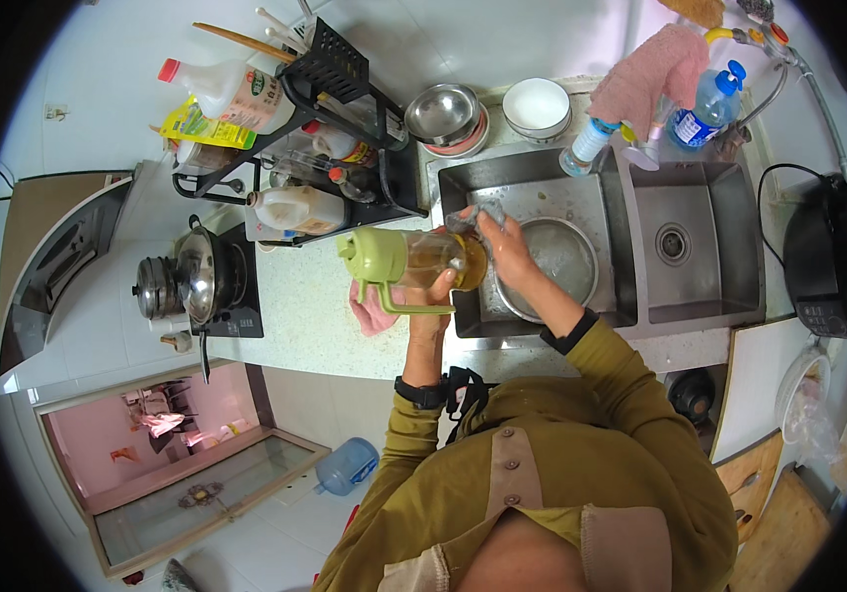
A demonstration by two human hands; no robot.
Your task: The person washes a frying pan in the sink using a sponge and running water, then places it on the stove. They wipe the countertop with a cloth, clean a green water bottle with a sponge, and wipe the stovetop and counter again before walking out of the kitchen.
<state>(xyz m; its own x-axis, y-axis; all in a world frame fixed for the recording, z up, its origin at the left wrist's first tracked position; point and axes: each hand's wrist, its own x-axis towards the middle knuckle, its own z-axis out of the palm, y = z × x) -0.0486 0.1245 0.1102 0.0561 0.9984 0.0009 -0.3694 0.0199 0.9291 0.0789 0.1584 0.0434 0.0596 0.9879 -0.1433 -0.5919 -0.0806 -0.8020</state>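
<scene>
My left hand (434, 290) grips a clear oil bottle (431, 259) with a green lid and handle, holding it tilted nearly on its side. Yellowish-brown liquid shows at the bottle's base end. In my right hand (506, 248) is a wet grey cloth (484, 213), pressed to or very near that base end. Below my right hand a round metal basin (558, 259) with cloudy water sits in the larger bowl of the steel sink (619, 244). A pink cloth (371, 311) lies on the counter, partly behind the bottle's handle.
A black rack (364, 214) with bottles stands at the left. Metal bowls (443, 115) and white bowls (536, 107) line the back. A blue soap bottle (704, 111) stands behind the sink. A wok (200, 274) sits on the hob, and a black appliance (830, 259) at the right.
</scene>
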